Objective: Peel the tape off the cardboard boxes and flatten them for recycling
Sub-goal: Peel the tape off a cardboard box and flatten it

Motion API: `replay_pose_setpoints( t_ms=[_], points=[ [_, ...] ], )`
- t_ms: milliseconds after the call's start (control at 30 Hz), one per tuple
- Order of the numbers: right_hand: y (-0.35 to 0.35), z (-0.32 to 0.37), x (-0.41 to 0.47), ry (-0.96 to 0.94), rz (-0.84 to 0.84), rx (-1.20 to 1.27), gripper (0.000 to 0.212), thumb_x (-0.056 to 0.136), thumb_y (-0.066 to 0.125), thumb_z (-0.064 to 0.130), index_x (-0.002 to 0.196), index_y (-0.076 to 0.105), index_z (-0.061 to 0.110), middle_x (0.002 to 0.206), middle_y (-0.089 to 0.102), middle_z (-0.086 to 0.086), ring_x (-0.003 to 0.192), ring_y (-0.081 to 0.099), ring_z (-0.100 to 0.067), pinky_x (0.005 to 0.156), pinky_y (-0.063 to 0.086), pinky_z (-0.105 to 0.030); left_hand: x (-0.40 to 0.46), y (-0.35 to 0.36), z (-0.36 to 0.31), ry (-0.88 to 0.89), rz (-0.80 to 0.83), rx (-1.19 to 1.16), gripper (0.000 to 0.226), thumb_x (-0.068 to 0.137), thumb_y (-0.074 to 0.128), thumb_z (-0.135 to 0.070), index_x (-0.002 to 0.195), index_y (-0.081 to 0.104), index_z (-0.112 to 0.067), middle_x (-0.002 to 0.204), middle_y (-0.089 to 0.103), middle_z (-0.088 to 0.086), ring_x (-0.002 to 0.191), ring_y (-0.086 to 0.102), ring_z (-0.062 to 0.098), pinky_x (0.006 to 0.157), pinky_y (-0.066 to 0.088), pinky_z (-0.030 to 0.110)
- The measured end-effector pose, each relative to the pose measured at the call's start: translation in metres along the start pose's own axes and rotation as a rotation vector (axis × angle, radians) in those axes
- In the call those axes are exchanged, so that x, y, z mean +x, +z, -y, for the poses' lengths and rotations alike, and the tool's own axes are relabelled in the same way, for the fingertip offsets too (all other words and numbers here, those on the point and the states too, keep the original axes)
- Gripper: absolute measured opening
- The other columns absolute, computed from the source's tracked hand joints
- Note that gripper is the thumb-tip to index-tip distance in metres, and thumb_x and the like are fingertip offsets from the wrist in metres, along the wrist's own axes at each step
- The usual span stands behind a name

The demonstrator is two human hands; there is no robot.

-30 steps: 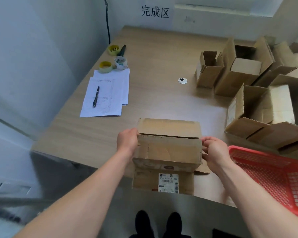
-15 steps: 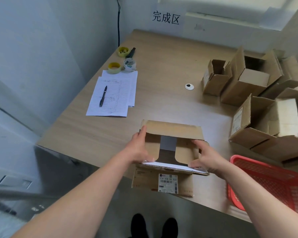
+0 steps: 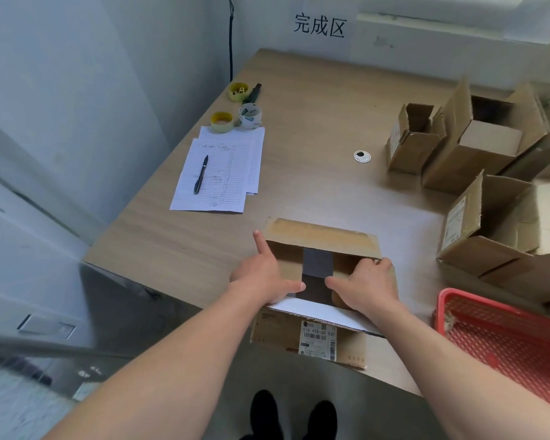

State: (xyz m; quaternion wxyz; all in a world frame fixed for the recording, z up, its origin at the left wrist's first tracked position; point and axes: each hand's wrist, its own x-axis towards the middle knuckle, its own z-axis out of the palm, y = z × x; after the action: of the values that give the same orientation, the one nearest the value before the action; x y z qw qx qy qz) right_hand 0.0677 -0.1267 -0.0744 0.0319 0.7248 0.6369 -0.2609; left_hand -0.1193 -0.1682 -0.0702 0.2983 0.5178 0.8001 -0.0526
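Note:
An open brown cardboard box (image 3: pixel 321 234) lies at the table's front edge, its labelled near side (image 3: pixel 317 339) hanging over the edge. Its far flap lies back flat, and its near flap shows a white inner face. My left hand (image 3: pixel 262 276) rests on the left inner flap, with the index finger straight along the box's left edge and the thumb stretched toward the middle. My right hand (image 3: pixel 367 285) lies on the right inner flap, thumb pointing left. A grey gap shows between the two inner flaps. No tape is plainly visible on this box.
Several open cardboard boxes (image 3: pixel 472 144) crowd the table's right side. A red plastic basket (image 3: pixel 502 339) sits at the near right. Papers with a pen (image 3: pixel 223 173) and tape rolls (image 3: pixel 250 115) lie at the left, near the wall. A round grommet (image 3: pixel 362 156) is mid-table.
A second ago my hands held the shut box by its sides. The outer flaps have since opened, and both hands now lie on the inner flaps.

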Motion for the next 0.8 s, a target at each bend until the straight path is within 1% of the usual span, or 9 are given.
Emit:
replay_pose_setpoints(
  t_ms=[100,233,367,400,467,533,600,700,800],
  points=[
    [-0.001,-0.003,0.002,0.014,0.011,0.055,0.073,0.074,0.070,0.057,0.124,0.050,0.007,0.126,0.040,-0.010,0.098,0.049,-0.027,0.078,0.039,-0.032,0.002,0.001,-0.003,-0.016,-0.028,0.007,0.145,0.072,0.066,-0.078,0.144,-0.039,-0.009,0.094,0.063,0.000,0.073,0.060,0.017,0.066,0.055,0.034],
    [-0.002,-0.006,0.003,0.021,0.021,0.074,0.077,0.072,0.072,0.059,0.126,0.048,0.009,0.121,0.039,-0.008,0.097,0.050,-0.027,0.077,0.039,-0.033,0.003,0.004,-0.004,-0.034,-0.067,0.010,0.148,0.070,0.069,-0.076,0.143,-0.041,-0.011,0.100,0.062,0.002,0.075,0.060,0.017,0.064,0.055,0.034],
    [-0.002,-0.007,0.001,0.022,0.012,0.095,0.084,0.071,0.074,0.058,0.132,0.043,0.009,0.131,0.041,-0.012,0.111,0.054,-0.030,0.081,0.042,-0.033,-0.002,0.006,-0.001,-0.029,-0.138,-0.047,0.147,0.071,0.072,-0.072,0.142,-0.043,-0.015,0.106,0.063,0.001,0.079,0.061,0.018,0.059,0.049,0.032],
    [-0.001,-0.008,0.002,0.020,0.007,0.122,0.095,0.070,0.074,0.058,0.143,0.034,0.011,0.133,0.041,-0.013,0.114,0.053,-0.032,0.085,0.044,-0.036,-0.003,0.007,-0.001,-0.034,-0.150,-0.070,0.146,0.072,0.072,-0.071,0.143,-0.043,-0.015,0.105,0.063,0.001,0.079,0.060,0.019,0.058,0.048,0.031],
    [-0.002,-0.009,0.002,0.008,0.003,0.173,0.118,0.068,0.074,0.057,0.157,0.002,0.026,0.134,0.040,-0.014,0.120,0.051,-0.034,0.095,0.043,-0.039,-0.004,0.008,0.001,-0.045,-0.146,-0.090,0.145,0.072,0.072,-0.071,0.145,-0.039,-0.015,0.102,0.065,0.000,0.078,0.061,0.019,0.057,0.047,0.031],
    [-0.003,-0.010,0.002,-0.025,-0.003,0.185,0.124,0.066,0.072,0.058,0.153,-0.015,0.042,0.128,0.043,-0.016,0.116,0.052,-0.037,0.095,0.044,-0.040,-0.002,0.010,0.003,-0.027,-0.114,-0.058,0.144,0.069,0.072,-0.074,0.150,-0.032,-0.017,0.106,0.065,0.002,0.085,0.063,0.020,0.063,0.051,0.032],
    [-0.003,-0.012,0.002,-0.061,-0.013,0.184,0.125,0.062,0.071,0.060,0.148,-0.020,0.052,0.117,0.045,-0.015,0.112,0.053,-0.040,0.093,0.045,-0.041,0.001,0.012,0.003,0.010,-0.086,-0.016,0.143,0.066,0.073,-0.076,0.153,-0.027,-0.020,0.122,0.061,0.006,0.101,0.062,0.024,0.075,0.052,0.035],
    [-0.008,-0.014,0.005,-0.082,0.024,0.176,0.130,0.057,0.073,0.062,0.145,-0.022,0.055,0.107,0.041,-0.010,0.112,0.051,-0.039,0.092,0.047,-0.042,0.004,0.012,0.000,0.030,-0.057,-0.010,0.145,0.063,0.074,-0.077,0.154,-0.024,-0.021,0.138,0.050,0.012,0.117,0.056,0.029,0.088,0.049,0.039],
    [-0.014,-0.013,0.011,-0.074,0.071,0.131,0.139,0.055,0.080,0.063,0.146,-0.025,0.052,0.110,0.040,-0.010,0.114,0.052,-0.038,0.094,0.046,-0.042,0.003,0.012,-0.003,0.020,-0.036,-0.017,0.146,0.062,0.074,-0.077,0.154,-0.023,-0.017,0.144,0.043,0.016,0.123,0.052,0.031,0.093,0.048,0.041]
  ],
)
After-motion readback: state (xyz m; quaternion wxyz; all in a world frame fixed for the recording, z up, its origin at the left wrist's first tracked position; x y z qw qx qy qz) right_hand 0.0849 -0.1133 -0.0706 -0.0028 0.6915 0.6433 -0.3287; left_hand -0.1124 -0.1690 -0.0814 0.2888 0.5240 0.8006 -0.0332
